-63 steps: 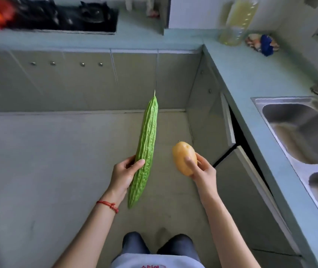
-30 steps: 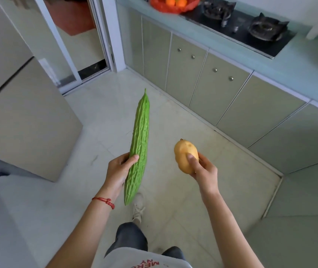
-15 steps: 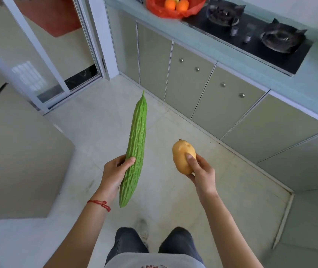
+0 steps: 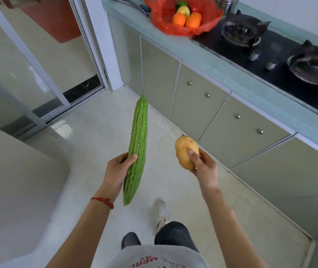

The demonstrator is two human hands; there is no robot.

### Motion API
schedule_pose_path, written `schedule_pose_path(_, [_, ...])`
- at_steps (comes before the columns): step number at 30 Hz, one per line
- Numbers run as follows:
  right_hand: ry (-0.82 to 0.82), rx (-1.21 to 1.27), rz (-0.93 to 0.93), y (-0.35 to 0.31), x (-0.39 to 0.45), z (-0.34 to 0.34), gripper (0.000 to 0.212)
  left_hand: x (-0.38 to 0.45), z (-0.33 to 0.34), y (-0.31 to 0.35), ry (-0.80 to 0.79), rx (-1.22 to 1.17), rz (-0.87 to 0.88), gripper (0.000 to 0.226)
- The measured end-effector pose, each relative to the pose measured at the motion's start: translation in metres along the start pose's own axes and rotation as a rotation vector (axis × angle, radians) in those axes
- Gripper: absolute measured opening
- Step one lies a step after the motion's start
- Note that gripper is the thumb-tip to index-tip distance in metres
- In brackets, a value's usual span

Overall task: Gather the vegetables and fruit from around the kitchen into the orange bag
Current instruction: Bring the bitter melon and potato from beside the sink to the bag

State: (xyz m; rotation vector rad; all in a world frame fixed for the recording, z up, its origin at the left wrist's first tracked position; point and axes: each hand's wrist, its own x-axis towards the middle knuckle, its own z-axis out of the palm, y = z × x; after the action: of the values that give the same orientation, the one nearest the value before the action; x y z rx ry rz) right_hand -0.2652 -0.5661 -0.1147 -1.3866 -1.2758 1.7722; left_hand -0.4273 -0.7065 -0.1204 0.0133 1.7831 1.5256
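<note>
My left hand (image 4: 116, 172) grips a long green bitter gourd (image 4: 137, 136) near its lower third, pointing away from me over the floor. A yellow potato (image 4: 185, 151) sits in my right hand (image 4: 204, 167), held from below and the side. The orange bag (image 4: 162, 22) lies open on the pale blue counter (image 4: 212, 60) at the top of the view, far ahead of both hands. Inside it are two oranges (image 4: 186, 19), a yellow fruit and something green.
A black gas hob (image 4: 270, 60) with two burners takes up the counter right of the bag. Grey-green cabinet doors (image 4: 198, 105) run along the right. A sliding glass door (image 4: 44, 60) is ahead on the left, a beige appliance (image 4: 18, 180) close at my left.
The view swung from the sink corner to the hob side of the kitchen. The counter and orange bag have drawn nearer. Both hands keep the same hold on the gourd and potato.
</note>
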Motion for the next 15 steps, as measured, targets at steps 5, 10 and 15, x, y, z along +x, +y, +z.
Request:
schedule_pose_path(5, [-0.020,-0.014,-0.011,-0.047,0.078,0.017,0.008,0.062,0.036,0.053,0.009,0.022,0.046,0.009])
schedule_pose_path(10, [-0.039,-0.024,-0.004,-0.074,0.145,0.041,0.005,0.119,0.059,0.095,0.006,0.025,0.041,0.009])
schedule_pose_path(15, [-0.002,-0.014,-0.006,-0.100,0.221,0.077,0.012,0.200,0.078,0.138,-0.011,0.036,0.029,0.009])
